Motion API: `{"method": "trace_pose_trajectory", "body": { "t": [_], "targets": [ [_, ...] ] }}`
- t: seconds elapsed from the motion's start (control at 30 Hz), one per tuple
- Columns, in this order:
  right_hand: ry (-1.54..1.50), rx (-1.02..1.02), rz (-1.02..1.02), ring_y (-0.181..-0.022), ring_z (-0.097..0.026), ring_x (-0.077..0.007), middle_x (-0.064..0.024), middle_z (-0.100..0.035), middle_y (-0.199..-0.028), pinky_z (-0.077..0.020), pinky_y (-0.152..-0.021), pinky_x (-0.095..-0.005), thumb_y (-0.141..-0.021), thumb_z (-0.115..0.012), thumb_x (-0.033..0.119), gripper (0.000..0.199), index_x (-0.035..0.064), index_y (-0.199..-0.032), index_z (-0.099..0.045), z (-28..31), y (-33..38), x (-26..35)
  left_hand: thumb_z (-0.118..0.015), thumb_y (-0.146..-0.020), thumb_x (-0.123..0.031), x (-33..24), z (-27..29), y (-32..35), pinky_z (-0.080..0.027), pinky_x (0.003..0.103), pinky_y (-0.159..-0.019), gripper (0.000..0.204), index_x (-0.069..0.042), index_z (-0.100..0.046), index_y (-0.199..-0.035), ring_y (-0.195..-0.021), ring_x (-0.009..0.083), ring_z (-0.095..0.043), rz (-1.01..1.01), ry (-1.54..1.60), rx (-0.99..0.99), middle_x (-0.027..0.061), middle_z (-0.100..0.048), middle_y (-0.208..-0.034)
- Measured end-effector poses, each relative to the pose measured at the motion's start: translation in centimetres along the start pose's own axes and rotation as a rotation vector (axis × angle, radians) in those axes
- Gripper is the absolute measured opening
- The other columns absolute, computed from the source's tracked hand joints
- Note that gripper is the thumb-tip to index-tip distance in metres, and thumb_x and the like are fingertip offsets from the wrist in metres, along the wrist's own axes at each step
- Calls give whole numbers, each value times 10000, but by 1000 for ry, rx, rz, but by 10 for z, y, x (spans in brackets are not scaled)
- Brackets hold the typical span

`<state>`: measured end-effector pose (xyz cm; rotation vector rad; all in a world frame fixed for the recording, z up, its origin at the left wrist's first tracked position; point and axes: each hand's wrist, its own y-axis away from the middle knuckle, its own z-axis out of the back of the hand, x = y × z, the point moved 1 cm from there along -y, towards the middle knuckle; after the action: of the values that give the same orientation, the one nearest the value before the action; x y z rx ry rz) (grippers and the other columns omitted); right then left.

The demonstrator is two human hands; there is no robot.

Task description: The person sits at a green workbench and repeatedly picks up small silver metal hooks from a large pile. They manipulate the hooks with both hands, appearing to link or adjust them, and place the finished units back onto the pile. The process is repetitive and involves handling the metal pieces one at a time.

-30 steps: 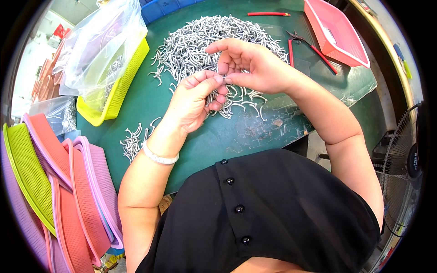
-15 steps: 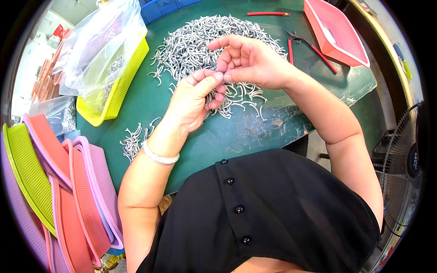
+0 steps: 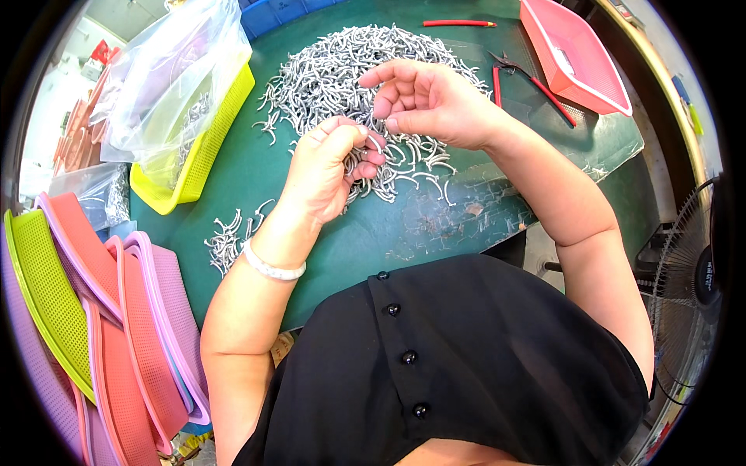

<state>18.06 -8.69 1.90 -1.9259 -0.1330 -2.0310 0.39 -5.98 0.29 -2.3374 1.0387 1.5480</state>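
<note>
A large heap of short, curved grey metal pieces (image 3: 342, 62) lies on the green table. Over its near edge, my left hand (image 3: 326, 167) pinches one curved metal piece (image 3: 376, 141) between thumb and fingers, and a bit of it sticks out past the fingertips. My right hand (image 3: 439, 105) hovers just beyond and to the right, apart from the left. Its index finger is stretched out and away from the thumb, the other fingers are loosely bent, and I see nothing between them. A smaller group of curved pieces (image 3: 225, 245) lies beside my left forearm.
Red-handled pliers (image 3: 536, 89) and a red pencil-like tool (image 3: 458, 23) lie right of the heap, near a pink basket (image 3: 614, 97). A yellow-green basket (image 3: 194, 167) with a clear bag stands left. Stacked plastic baskets (image 3: 148, 334) fill the lower left; a fan (image 3: 691, 279) stands right.
My hands have come apart: the fingertips met half a second ago, and now there is a gap. The right hand has shifted slightly right; the piece in my left hand now shows.
</note>
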Motion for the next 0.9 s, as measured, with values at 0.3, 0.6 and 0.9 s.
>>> {"method": "trace_pose_trajectory", "body": {
  "t": [0.3, 0.6, 0.9],
  "targets": [
    [-9, 22, -18, -822, -538, -66, -33, -561, -900, -453, -735, -207, -755, -554, -50, 428, 31, -1167, -470, -1, 0, 1, -552, -791, -68, -1, 5, -1, -478, 241, -500, 72, -34, -509, -744, -610, 161, -590, 24, 67, 5, 100, -595, -732],
    [-65, 46, -36, -785, -558, -83, -40, -563, -897, -458, -676, -205, -781, -527, -32, 400, 31, -1171, -465, -3, 1, 3, -616, -747, -7, 4, 2, 1, -453, 213, -461, 164, -51, -474, -678, -569, 123, -568, -225, -105, -67, 107, -592, -749],
    [-70, 44, -1, -782, -563, -102, -54, -559, -909, -459, -687, -222, -787, -532, -34, 415, 20, -1188, -443, -4, 1, 4, -595, -755, 7, 3, -5, 4, -388, 193, -423, 171, -51, -436, -782, -520, 89, -509, -260, -130, -87, 56, -543, -709]
  ]
}}
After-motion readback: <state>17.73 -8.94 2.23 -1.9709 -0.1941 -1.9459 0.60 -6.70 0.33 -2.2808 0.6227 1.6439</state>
